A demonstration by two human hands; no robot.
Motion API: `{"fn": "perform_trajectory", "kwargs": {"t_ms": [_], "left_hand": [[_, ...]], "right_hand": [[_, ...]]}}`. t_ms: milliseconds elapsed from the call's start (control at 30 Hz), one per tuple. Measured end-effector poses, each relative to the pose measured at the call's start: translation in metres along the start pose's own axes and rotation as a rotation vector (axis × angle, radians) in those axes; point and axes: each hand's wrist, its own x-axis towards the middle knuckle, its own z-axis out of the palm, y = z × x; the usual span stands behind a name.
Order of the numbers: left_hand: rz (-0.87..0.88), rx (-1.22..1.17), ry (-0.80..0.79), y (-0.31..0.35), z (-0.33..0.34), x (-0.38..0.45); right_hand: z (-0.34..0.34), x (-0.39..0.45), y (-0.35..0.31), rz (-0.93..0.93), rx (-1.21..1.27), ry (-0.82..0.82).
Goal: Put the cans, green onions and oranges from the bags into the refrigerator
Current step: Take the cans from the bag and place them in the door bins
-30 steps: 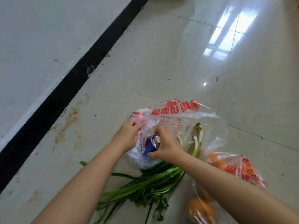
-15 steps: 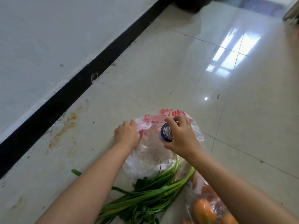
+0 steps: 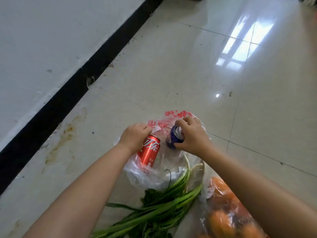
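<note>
A blue can (image 3: 175, 137) is clasped in the right hand (image 3: 193, 137), the fingers curled over its silver top and the thumb pressed against its lower side, so that the can is held tilted above the clear plastic bag (image 3: 149, 176). A red can (image 3: 149, 149) is gripped at its upper end by the left hand (image 3: 133, 137); the rest of that can is seen lying at a slant on the crumpled plastic, its white lettering turned upward. The two hands are kept just beside each other, not touching. Red print is carried on the far part of the bag, beyond the knuckles.

Nearer the person, green onions (image 3: 159, 208) are laid across the tiled floor (image 3: 171, 66), their pale ends tucked against the bag's near edge and their leaves spread toward the lower edge of the view. To the right of them, oranges (image 3: 221, 222) are enclosed in a second plastic bag (image 3: 212, 186), partly hidden behind the right forearm. Along the floor's left edge a black skirting strip (image 3: 68, 95) is set beneath a white wall (image 3: 51, 31).
</note>
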Motion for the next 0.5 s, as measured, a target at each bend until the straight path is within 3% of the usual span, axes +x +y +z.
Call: {"fn": "perform_trajectory", "kwargs": {"t_ms": [133,267,333,400,500], "left_hand": [[-0.094,-0.204,-0.339,0.005,-0.001,0.01],[-0.079,-0.283,-0.496,0.015,-0.012,0.019],[-0.075,-0.238,-0.509,0.018,-0.014,0.02],[-0.029,-0.023,-0.454,0.026,-0.017,0.014],[0.008,0.12,-0.406,0.035,-0.02,0.005]], "right_hand": [[-0.004,0.003,-0.001,-0.068,-0.187,-0.11],[-0.002,0.005,-0.001,-0.058,-0.24,-0.15],[0.0,0.001,0.005,-0.057,-0.245,-0.117],[0.003,-0.007,0.01,-0.066,-0.225,-0.048],[0.014,-0.02,0.023,-0.127,-0.243,0.133]]}}
